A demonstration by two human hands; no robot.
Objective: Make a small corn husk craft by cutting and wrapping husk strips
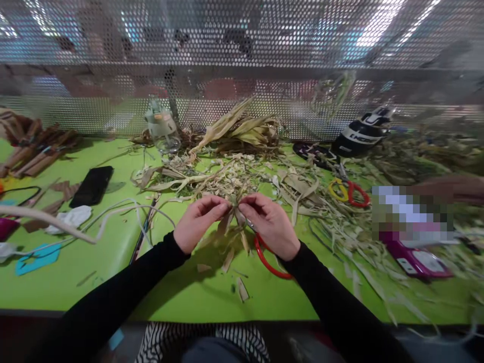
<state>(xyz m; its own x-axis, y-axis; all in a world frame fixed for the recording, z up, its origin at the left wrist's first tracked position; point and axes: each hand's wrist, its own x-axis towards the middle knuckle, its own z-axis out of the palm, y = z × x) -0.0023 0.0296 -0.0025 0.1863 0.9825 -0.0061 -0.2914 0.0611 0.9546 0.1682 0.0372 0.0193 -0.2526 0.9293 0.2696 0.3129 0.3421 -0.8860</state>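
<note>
Above the green table, a small bunch of dried husk strips (235, 216) is pinched between my two hands. My left hand (198, 221) closes thumb and forefinger on its left side. From the right, my right hand (271, 226) grips it the same way, fingertips nearly meeting the left ones. Strip ends hang down below the fingers. Red-handled scissors (270, 269) lie partly hidden under my right hand. Cut husk scraps (243, 290) are on the table below, and a pile of shredded husk (234, 176) lies just beyond my fingers.
Long dried corn husks (242, 128) lie against a perforated metal screen (227, 80). A bottle (162, 128), black phone (93, 185) and white cable (102, 229) are left. At right are a dark tumbler (361, 133), red-and-yellow scissors (357, 195), a magenta device (423, 262) and another person's arm (461, 189).
</note>
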